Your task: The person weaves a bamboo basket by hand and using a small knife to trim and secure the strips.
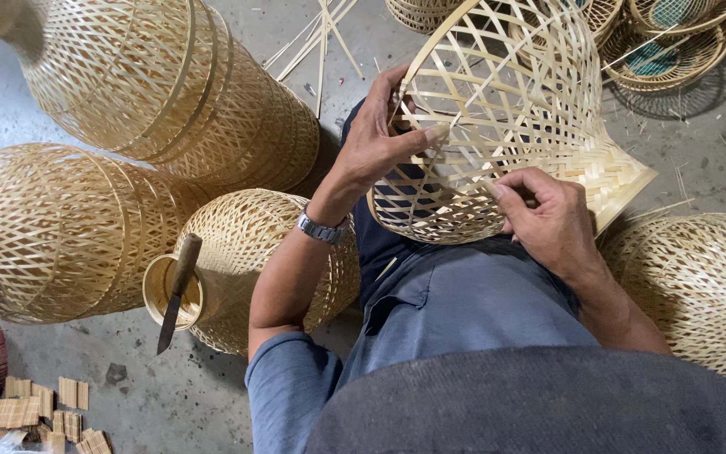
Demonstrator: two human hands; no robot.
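Basket rim being woven on the lap.
The basket (506,126) is steadied by the left hand (376,139) gripping its rim; a strip is pinched by the right hand (548,219) and is best kept taut.

Left hand (377,134) raised, palm turned toward the body, wrist bent back; fingers (427,134) spread and extended, thumb pointing right. A metal wristwatch (323,229) sits on the left wrist. Left forearm bare, rising steeply from a bent elbow; blue sleeve (289,378) rolled to the elbow. Right hand (544,214) lower, back of hand up, fingers curled inward and pinched toward the thumb. Right forearm bare, running down-right toward the body.
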